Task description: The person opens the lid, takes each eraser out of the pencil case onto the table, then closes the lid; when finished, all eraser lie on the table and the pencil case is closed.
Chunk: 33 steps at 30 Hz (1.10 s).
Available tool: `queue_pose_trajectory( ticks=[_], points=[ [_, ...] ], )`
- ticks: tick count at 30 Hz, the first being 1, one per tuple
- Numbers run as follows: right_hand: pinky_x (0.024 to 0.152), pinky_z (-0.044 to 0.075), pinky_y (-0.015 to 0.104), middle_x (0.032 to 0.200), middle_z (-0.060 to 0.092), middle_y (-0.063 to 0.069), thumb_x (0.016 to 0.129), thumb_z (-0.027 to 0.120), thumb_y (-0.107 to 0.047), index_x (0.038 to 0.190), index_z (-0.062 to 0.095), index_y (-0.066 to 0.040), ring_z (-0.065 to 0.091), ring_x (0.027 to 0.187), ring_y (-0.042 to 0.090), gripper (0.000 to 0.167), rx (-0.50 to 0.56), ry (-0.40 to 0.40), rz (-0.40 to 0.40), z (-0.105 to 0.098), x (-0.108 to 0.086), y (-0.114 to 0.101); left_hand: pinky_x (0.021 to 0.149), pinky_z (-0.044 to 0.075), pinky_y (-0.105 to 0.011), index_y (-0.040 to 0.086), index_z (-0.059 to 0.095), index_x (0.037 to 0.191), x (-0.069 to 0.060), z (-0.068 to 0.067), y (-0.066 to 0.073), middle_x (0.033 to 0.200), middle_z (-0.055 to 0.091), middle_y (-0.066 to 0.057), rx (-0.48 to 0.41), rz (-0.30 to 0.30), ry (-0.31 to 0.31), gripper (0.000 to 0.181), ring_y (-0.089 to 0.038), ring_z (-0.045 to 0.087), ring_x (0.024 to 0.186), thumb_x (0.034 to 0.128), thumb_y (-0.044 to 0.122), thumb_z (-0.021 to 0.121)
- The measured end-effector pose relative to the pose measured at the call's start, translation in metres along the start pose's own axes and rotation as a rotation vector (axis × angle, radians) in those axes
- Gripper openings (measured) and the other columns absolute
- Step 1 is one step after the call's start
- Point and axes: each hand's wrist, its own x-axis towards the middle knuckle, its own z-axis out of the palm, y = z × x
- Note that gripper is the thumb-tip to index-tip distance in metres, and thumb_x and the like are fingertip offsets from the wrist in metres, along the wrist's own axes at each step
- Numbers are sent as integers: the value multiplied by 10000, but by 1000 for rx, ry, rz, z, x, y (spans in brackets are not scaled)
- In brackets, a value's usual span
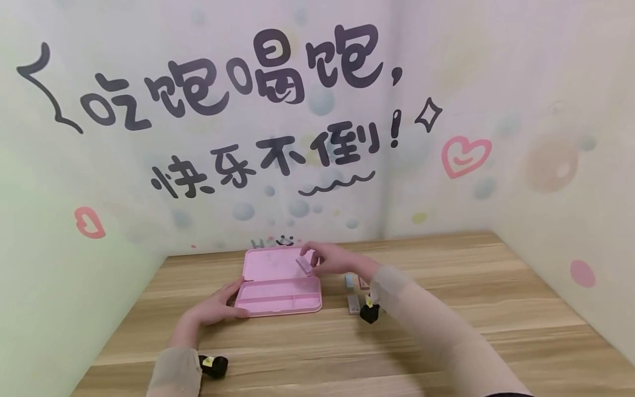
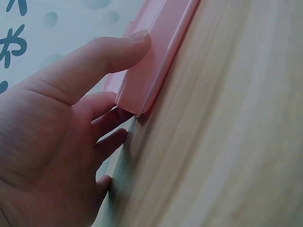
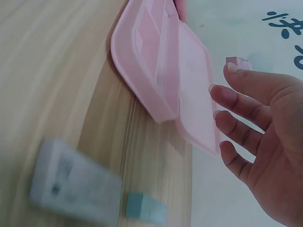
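Note:
A pink pencil case (image 1: 278, 315) lies unfolded on the table, its lid (image 1: 270, 264) tipped back towards the wall. Dividers split the bare tray into one long compartment and two smaller front ones. My left hand (image 1: 214, 309) grips the case's left end, the thumb at the front corner and the fingers round the side and back, as the left wrist view (image 2: 57, 127) also shows. Between thumb and fingertips my right hand (image 1: 334, 259) pinches a small pale lilac eraser-like block (image 1: 303, 266), held up in front of the lid; its pinkish end (image 3: 232, 60) shows past the thumb.
Right of the case lie a light blue block (image 1: 349, 281), a pink block (image 1: 364, 283) and a grey block (image 1: 354, 304) with dark print. My right forearm and its black wrist camera (image 1: 369, 311) partly cover that spot. A printed wall (image 1: 317, 220) borders the wooden table (image 1: 278, 358).

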Motion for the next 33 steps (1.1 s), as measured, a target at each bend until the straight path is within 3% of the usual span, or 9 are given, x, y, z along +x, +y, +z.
queue_pose_trajectory(
  ticks=[10,20,25,33],
  points=[
    [694,479,296,876,628,0,865,727,-81,1244,521,-155,551,755,167,437,48,61,-28,-13,-45,5,1060,144,-683,53,141,1549,2,2,-6,1556,119,-287,12,9,-9,1015,-511,105,1397,822,430,739],
    [606,527,437,955,638,35,871,708,-58,1246,514,-158,589,738,283,434,169,98,59,-20,-91,17,1062,164,-672,60,162,1551,2,1,0,1555,133,-282,-3,12,-10,995,-501,112,1402,818,369,760],
    [652,513,313,911,658,35,839,711,-13,1213,527,-91,590,744,172,424,169,155,24,-18,-117,33,1064,158,-674,66,158,1553,3,1,2,1558,127,-280,9,0,-12,1000,-500,104,1405,818,391,753],
    [654,484,254,922,692,58,831,729,-24,1204,523,-29,591,740,170,426,181,188,43,-18,-150,48,1062,149,-679,54,151,1550,1,1,0,1555,119,-290,25,-9,-15,1011,-507,94,1403,818,415,747]
  ],
)
